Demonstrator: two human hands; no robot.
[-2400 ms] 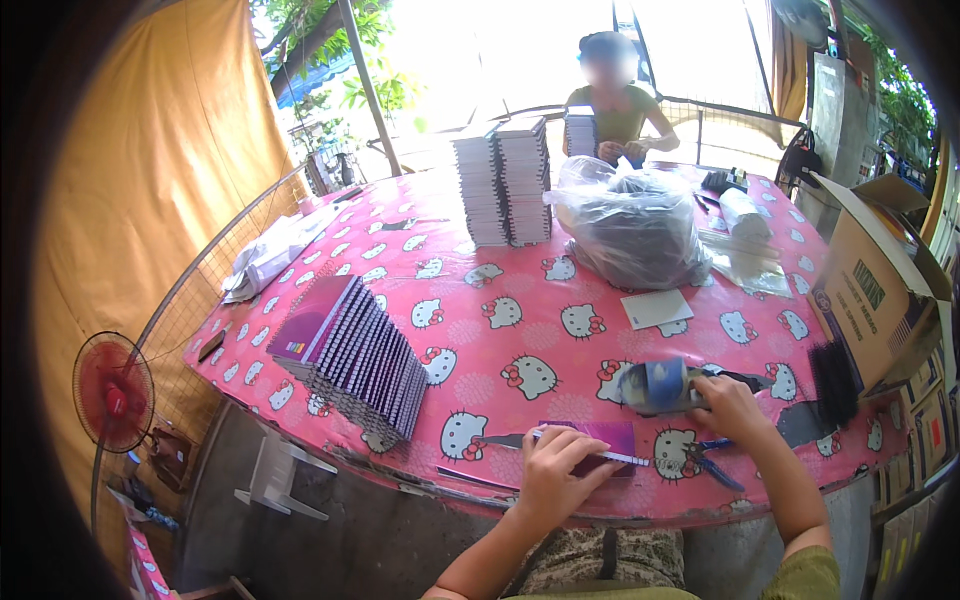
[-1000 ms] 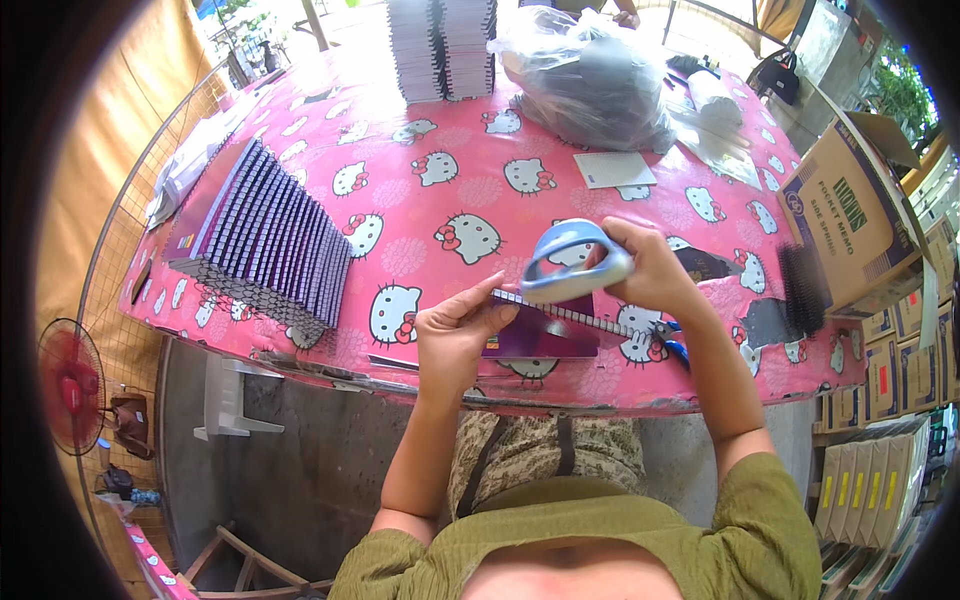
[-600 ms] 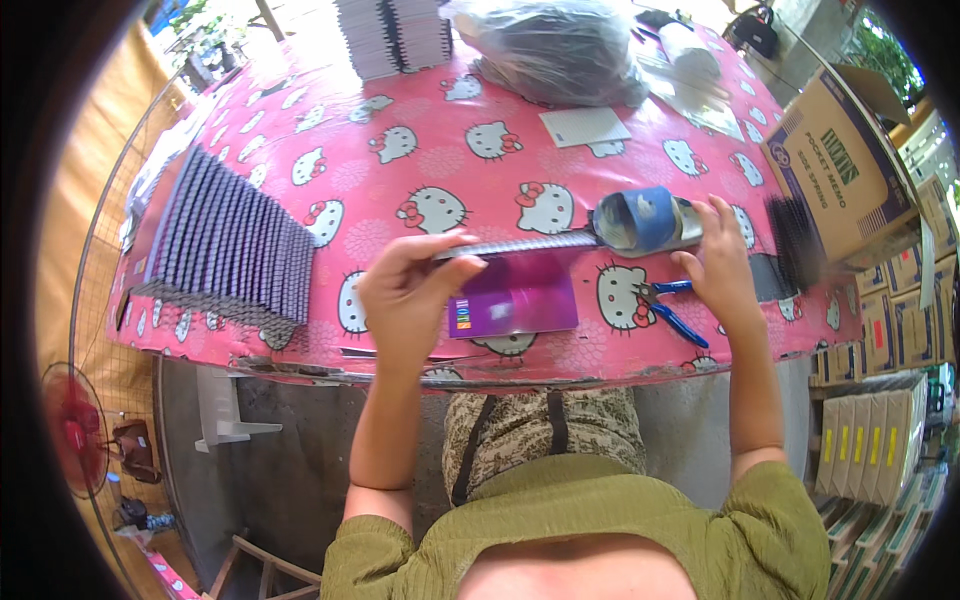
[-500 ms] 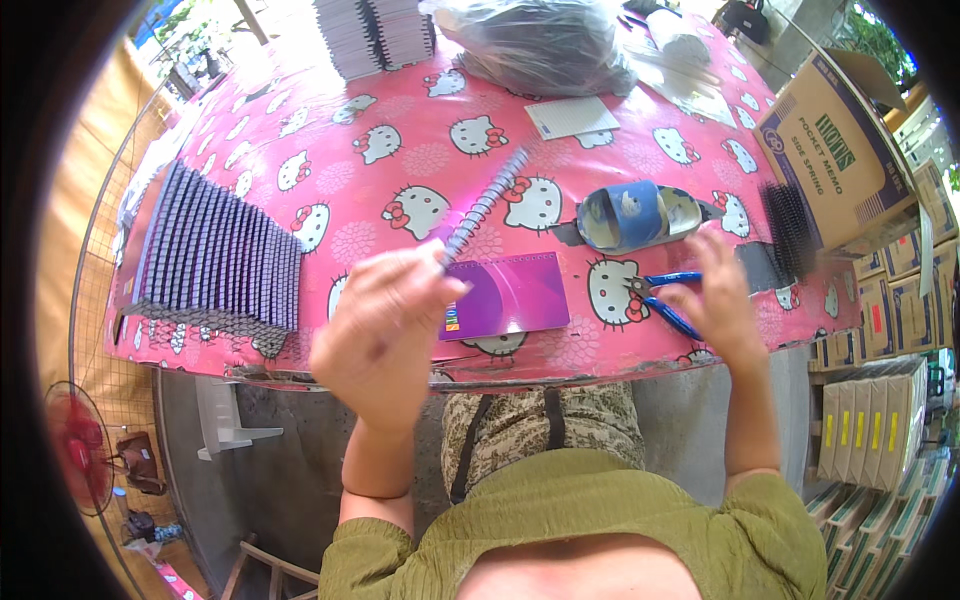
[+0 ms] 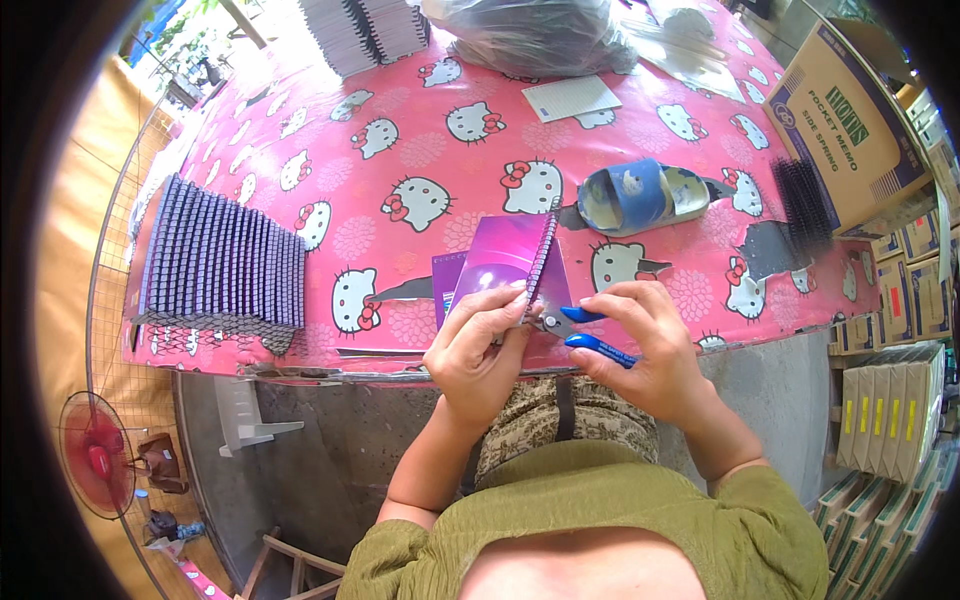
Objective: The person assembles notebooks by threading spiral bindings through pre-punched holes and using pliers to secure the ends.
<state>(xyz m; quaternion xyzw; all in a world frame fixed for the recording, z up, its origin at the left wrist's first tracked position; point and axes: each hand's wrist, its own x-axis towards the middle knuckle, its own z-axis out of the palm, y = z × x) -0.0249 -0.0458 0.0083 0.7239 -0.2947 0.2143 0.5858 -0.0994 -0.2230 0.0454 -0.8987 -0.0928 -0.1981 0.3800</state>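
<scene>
My left hand (image 5: 478, 345) is closed around the lower end of a purple spiral notebook (image 5: 508, 245), its coil running up the right side. In my right hand (image 5: 650, 350) are blue-handled pliers (image 5: 603, 349), handles spread apart, with the jaws at the coil's near end beside my left fingertips. Whether the jaws touch the wire cannot be made out. Under the held notebook lies another purple notebook (image 5: 445, 278), mostly covered. A tall stack of spiral notebooks (image 5: 225, 262) stands to the left. Beyond my right hand sits a blue slipper (image 5: 640, 196).
A pink patterned cloth (image 5: 420, 150), torn in places, covers the table. Black coils (image 5: 802, 200) lie by a cardboard box (image 5: 850, 135) at right. Farther back are a paper pad (image 5: 570, 97), a plastic bag (image 5: 530, 38) and stacked white pads (image 5: 365, 38). A red fan (image 5: 97, 458) stands lower left.
My left hand has brought the raised notebook down and nearer, over the lying one. My right hand has picked the pliers up from the table and moved them left to the coil's end.
</scene>
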